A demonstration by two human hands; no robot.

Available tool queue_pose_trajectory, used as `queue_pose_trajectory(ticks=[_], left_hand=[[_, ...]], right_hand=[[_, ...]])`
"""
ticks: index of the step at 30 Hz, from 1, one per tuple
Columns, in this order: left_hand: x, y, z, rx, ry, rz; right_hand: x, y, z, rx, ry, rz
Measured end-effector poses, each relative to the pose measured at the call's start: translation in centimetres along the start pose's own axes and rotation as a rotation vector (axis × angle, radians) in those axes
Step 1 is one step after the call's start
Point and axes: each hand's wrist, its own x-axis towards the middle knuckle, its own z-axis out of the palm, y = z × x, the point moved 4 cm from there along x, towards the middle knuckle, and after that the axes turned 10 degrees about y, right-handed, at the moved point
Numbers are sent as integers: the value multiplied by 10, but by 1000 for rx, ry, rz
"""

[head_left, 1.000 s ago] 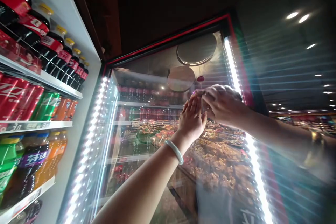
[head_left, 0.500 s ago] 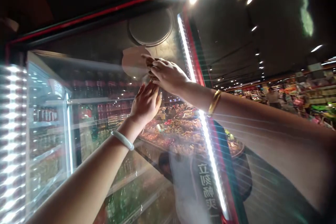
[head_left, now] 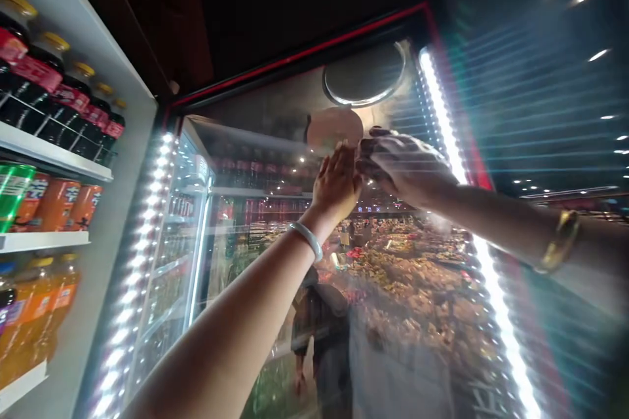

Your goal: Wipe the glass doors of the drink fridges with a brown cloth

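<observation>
A glass door [head_left: 275,209] with a red-edged dark frame and bright light strips stands before me. My left hand [head_left: 335,183], with a pale bangle at the wrist, lies with fingers extended against the glass. Just right of it is my right hand [head_left: 398,160], a gold bracelet on that wrist; its fingers are spread and reach toward the left fingertips, somewhat blurred. A pinkish rounded patch [head_left: 335,129] shows on the glass above the left hand. No object is visible in either hand.
Shelves at the left hold dark bottles [head_left: 39,69] with yellow caps, orange cans [head_left: 57,204] and orange drink bottles [head_left: 42,304]. The glass reflects a person, produce displays and a round ceiling shape [head_left: 364,75]. Ceiling lights show at upper right.
The view has turned left, so the door and both hands appear farther right. The drink shelves have come into view. My right hand has moved a little away from above my left hand.
</observation>
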Motion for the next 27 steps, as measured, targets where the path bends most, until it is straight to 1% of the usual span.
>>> queue_pose_trajectory(ticks=[1, 3, 4, 5, 6, 8, 10, 11, 12, 13, 14, 15, 17, 18, 19, 21, 22, 24, 26, 27], left_hand=[[-1, 0, 0, 1, 10, 12], [0, -2, 1, 0, 34, 47], [1, -4, 1, -4, 48, 59], [3, -8, 1, -8, 60, 56], [4, -13, 1, -11, 66, 39], [4, -29, 0, -11, 62, -19], [0, -45, -1, -10, 46, -30], [-3, -51, -3, -13, 40, -9], [-6, -57, -4, -18, 37, 16], [-9, -62, -5, -24, 34, 41], [-12, -66, -6, -30, 30, 59], [-14, -68, -6, -35, 25, 69], [-14, -71, -5, -42, 21, 71], [-14, -71, -4, -46, 23, 69], [-13, -71, -3, -52, 27, 67], [-13, -72, -3, -65, 45, 56], [-14, -75, -3, -70, 51, 51], [-19, -82, -5, -68, 50, 51], [-26, -92, -8, -56, 31, 61], [-29, -96, -9, -50, 17, 70]], right_hand=[[4, 9, 4, -28, 20, 62], [24, 24, 14, -76, 80, 230], [36, 25, 19, -91, 106, 298], [47, 21, 25, -97, 120, 336], [55, 12, 30, -96, 118, 341], [59, -14, 35, -73, 77, 271], [43, -35, 31, -34, 13, 153], [31, -40, 26, -21, -17, 98], [20, -40, 21, -20, -43, 61], [12, -36, 17, -35, -63, 53], [8, -29, 14, -66, -70, 86], [9, -21, 13, -109, -60, 154], [23, -12, 18, -197, -9, 331], [33, -15, 23, -221, 15, 392], [44, -22, 30, -227, 31, 416], [57, -46, 41, -193, 41, 367], [57, -58, 44, -162, 36, 310], [45, -72, 42, -97, 12, 177], [28, -70, 36, -59, -30, 84], [23, -63, 33, -65, -42, 81]])
